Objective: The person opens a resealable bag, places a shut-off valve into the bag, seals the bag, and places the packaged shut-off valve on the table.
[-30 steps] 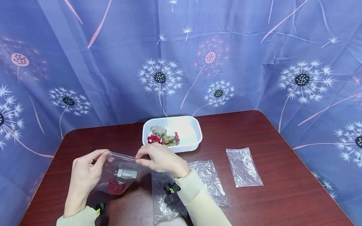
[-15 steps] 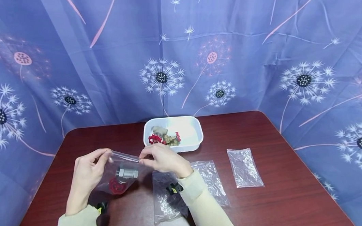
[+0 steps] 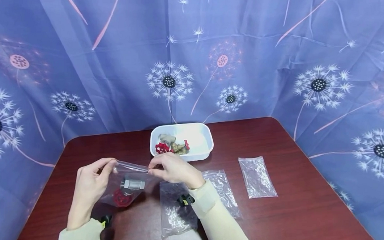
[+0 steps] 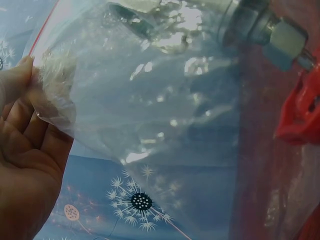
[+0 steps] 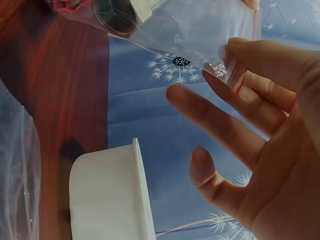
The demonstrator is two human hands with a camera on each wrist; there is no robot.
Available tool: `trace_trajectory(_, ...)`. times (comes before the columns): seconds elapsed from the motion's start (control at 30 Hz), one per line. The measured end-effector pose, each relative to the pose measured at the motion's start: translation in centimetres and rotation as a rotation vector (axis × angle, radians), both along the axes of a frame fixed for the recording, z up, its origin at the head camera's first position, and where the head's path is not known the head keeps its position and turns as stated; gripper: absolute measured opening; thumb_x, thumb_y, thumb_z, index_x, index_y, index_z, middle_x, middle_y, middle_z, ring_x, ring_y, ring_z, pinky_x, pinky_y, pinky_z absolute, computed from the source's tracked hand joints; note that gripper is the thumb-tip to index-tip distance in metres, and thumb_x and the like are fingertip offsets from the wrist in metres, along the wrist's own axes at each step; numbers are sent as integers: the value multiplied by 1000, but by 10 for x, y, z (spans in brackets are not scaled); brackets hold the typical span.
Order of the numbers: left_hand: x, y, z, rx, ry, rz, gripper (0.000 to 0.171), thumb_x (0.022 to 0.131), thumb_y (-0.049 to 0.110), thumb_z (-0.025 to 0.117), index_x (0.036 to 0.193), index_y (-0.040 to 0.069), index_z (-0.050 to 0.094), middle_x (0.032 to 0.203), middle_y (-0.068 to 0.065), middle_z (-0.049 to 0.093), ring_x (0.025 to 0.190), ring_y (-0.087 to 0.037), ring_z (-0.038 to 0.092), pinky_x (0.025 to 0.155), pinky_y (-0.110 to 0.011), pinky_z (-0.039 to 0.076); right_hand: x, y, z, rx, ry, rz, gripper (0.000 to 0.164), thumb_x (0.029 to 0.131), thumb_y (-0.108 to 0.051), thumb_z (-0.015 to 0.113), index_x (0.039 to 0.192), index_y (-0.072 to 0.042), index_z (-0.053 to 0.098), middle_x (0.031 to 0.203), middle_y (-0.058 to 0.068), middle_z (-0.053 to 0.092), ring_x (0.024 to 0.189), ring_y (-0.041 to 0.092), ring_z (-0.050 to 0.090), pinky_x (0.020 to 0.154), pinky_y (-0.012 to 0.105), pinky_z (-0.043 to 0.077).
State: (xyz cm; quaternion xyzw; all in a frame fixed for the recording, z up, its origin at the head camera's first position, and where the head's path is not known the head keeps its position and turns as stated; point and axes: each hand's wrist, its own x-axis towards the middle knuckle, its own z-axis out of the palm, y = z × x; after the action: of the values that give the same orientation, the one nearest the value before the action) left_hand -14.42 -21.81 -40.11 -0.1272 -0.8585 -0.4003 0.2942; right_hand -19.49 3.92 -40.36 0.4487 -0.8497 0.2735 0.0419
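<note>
A clear zip bag (image 3: 134, 168) with a red line along its mouth hangs between my hands. Inside lies a grey metal valve (image 3: 132, 184) with a red handwheel (image 3: 122, 198); its hex nut shows close up in the left wrist view. My left hand (image 3: 91, 181) pinches the bag's upper left corner between thumb and fingers. At the upper right corner, my right hand (image 3: 175, 169) pinches the edge with thumb and a finger, the other fingers spread apart in the right wrist view. The valve's threaded end (image 5: 115, 15) faces that camera through the plastic.
Behind the hands, a white tray (image 3: 198, 156) holds brass and grey valves with red handles. Flat clear bags (image 3: 177, 218) lie under my right forearm, and another flat bag (image 3: 258, 177) lies farther right. A blue patterned curtain (image 3: 195, 54) hangs behind the table (image 3: 299, 187).
My right hand has shifted slightly to the right along the bag's mouth, away from the left hand. The left hand and the valve stay nearly still.
</note>
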Motion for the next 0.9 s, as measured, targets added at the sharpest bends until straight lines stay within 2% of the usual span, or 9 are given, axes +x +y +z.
trace_trajectory(0.17,1,-1,0,5,-3,2,13,85,3,74,94,12,76,63,5,64,46,0,39,44,-20,31,-1,0,0,3,3,6,9,94,-22,66,96,-17,73,91,-10,67,86,6,62,79,16,43)
trace_trajectory(0.5,0,-1,-1,-4,2,12,13,85,2,74,95,11,76,64,2,65,44,-1,41,44,-20,33,0,2,-2,1,7,5,9,94,-21,66,95,-17,73,92,-10,67,86,1,60,80,16,43)
trace_trajectory(0.9,-2,0,-1,18,4,-2,11,86,4,74,91,14,76,65,3,64,44,-1,39,43,-19,30,-1,5,-2,-3,-5,6,9,94,-20,66,96,-16,73,91,-9,66,85,7,63,79,15,43)
